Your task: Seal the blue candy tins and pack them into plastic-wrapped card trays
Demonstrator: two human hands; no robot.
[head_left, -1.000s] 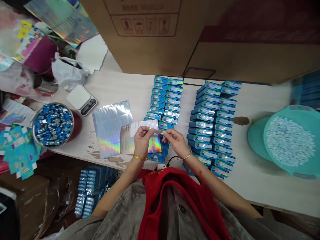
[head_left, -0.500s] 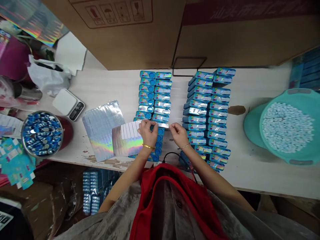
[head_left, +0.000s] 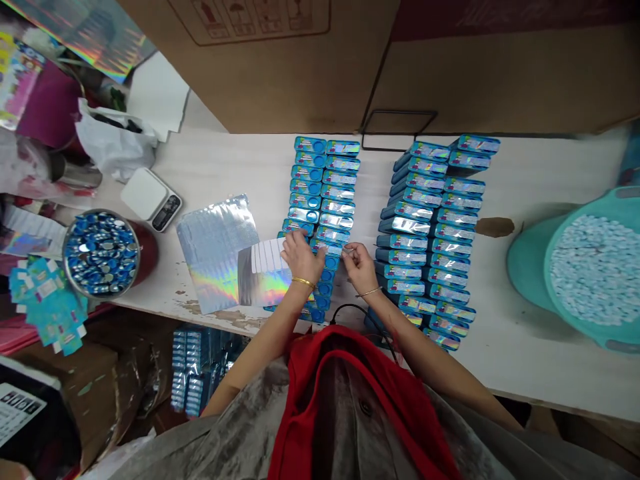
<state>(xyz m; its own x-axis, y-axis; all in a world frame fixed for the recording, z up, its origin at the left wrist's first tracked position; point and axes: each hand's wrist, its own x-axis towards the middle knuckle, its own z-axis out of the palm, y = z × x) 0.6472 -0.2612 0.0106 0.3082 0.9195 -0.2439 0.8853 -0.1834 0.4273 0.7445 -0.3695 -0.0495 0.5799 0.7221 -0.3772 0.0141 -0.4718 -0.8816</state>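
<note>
Two columns of small blue boxes (head_left: 307, 173) lie in front of me, many in the right column bearing shiny strips. My left hand (head_left: 303, 260) rests over these columns with fingers apart, its thumb touching a shiny sticker strip (head_left: 332, 251) lying across one box. At the strip's right end, my right hand (head_left: 360, 268) is closed in a pinch on its edge. Left of my left hand is a holographic sticker sheet (head_left: 250, 283) with white peeled gaps, partly covered by that hand. It overlaps a stack of silver sheets (head_left: 207, 233).
More blue boxes with shiny strips (head_left: 415, 212) stand in two columns on the right. A turquoise tub (head_left: 535, 250) of small white pieces is far right. Leftward are a pot (head_left: 145, 257) of blue pieces and a white scale (head_left: 145, 193). Large cartons (head_left: 300, 87) line the back.
The strip, held stretched between both hands before, now lies against a box. My left fingers have spread out over the boxes. The view has shifted a little to the left.
</note>
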